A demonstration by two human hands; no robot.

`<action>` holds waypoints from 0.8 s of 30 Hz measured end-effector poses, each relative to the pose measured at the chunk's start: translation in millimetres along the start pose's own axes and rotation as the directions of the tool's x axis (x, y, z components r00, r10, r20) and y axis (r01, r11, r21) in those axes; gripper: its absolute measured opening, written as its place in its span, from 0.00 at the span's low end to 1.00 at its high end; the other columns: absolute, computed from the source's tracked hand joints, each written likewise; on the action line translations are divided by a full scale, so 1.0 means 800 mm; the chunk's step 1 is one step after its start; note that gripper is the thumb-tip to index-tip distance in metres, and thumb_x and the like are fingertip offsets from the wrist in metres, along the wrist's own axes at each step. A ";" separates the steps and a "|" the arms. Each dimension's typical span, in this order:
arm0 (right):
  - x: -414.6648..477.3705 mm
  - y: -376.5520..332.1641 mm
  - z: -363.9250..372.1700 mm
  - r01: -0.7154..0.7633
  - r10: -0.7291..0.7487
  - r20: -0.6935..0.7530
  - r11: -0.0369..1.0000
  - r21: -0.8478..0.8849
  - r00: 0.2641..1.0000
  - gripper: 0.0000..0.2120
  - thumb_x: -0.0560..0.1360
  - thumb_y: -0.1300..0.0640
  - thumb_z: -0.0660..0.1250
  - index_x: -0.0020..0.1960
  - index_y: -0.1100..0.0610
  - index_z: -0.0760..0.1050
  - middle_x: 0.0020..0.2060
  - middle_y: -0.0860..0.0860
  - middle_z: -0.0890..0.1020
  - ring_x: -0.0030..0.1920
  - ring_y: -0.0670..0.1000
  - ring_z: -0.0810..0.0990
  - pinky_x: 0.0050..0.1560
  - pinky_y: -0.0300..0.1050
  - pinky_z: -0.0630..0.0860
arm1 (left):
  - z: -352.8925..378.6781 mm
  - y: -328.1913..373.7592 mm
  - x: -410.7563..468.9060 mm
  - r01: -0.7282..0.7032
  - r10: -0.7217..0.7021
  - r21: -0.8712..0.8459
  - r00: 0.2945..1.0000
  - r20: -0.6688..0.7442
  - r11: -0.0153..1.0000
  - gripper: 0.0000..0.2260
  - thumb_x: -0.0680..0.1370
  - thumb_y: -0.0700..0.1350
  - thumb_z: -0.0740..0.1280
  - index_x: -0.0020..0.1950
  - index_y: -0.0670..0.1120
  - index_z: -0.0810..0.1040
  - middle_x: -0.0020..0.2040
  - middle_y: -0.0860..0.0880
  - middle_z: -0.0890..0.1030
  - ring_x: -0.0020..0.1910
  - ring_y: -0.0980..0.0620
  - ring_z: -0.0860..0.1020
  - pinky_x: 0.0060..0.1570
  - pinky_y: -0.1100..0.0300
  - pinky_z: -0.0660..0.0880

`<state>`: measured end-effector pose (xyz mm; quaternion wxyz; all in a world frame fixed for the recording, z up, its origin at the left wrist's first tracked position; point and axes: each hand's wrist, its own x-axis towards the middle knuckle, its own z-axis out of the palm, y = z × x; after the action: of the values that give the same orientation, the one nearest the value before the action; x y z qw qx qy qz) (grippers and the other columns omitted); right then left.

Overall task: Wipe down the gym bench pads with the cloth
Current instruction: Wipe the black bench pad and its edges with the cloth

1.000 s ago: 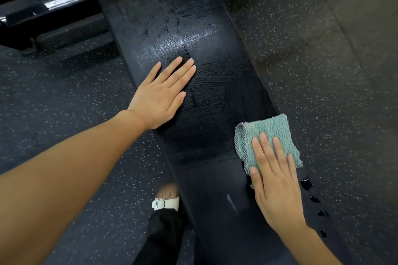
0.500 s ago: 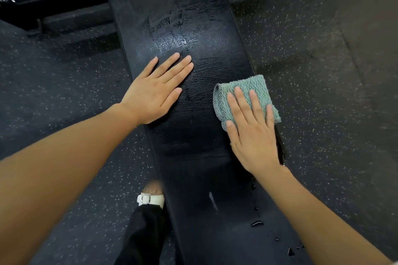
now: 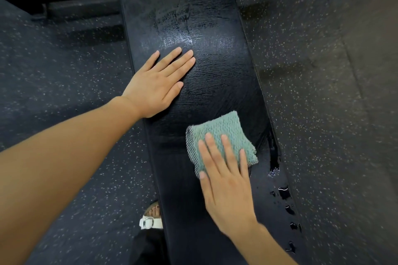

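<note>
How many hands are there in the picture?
2. The left hand lies flat on the bench pad; the right hand presses the teal cloth nearer the camera.

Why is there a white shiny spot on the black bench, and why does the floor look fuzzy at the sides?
Head view: light bounces off the wet-looking pad just past the fingertips of the left hand, making glare; head view: the speckled floor smears toward the edges, probably motion blur plus the wide lens; head view: the cloth and right hand look sharp.
</note>
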<state>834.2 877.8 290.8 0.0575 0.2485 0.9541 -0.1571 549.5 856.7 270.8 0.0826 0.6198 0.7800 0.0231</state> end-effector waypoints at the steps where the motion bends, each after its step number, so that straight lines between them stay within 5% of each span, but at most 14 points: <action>1: -0.008 -0.004 0.001 0.018 -0.018 0.015 1.000 0.001 1.000 0.26 0.82 0.50 0.49 0.80 0.50 0.55 0.79 0.45 0.55 0.80 0.53 0.51 0.74 0.60 0.52 | 0.000 0.002 -0.002 0.008 -0.008 -0.006 1.000 0.000 1.000 0.26 0.83 0.53 0.43 0.81 0.49 0.51 0.81 0.53 0.51 0.80 0.51 0.48 0.77 0.50 0.43; 15: 0.054 -0.042 0.010 -0.200 0.207 -0.074 0.976 0.088 0.976 0.26 0.83 0.50 0.47 0.80 0.53 0.54 0.80 0.49 0.54 0.80 0.54 0.49 0.76 0.57 0.44 | 0.002 0.000 -0.029 -0.109 0.109 -0.010 0.993 0.040 0.994 0.25 0.84 0.52 0.44 0.81 0.49 0.50 0.81 0.53 0.50 0.80 0.51 0.48 0.77 0.47 0.45; 24: 0.040 -0.114 0.027 -0.011 0.010 0.027 0.999 0.035 1.000 0.26 0.82 0.50 0.49 0.80 0.50 0.53 0.80 0.45 0.53 0.80 0.53 0.51 0.75 0.58 0.47 | 0.001 0.000 -0.029 -0.115 0.115 -0.005 0.993 0.037 0.993 0.25 0.84 0.52 0.43 0.81 0.49 0.50 0.81 0.53 0.50 0.80 0.51 0.48 0.77 0.48 0.44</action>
<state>762.2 809.7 289.1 0.0669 0.2522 0.9490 -0.1769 555.0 833.8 272.1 0.0964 0.6639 0.7414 0.0175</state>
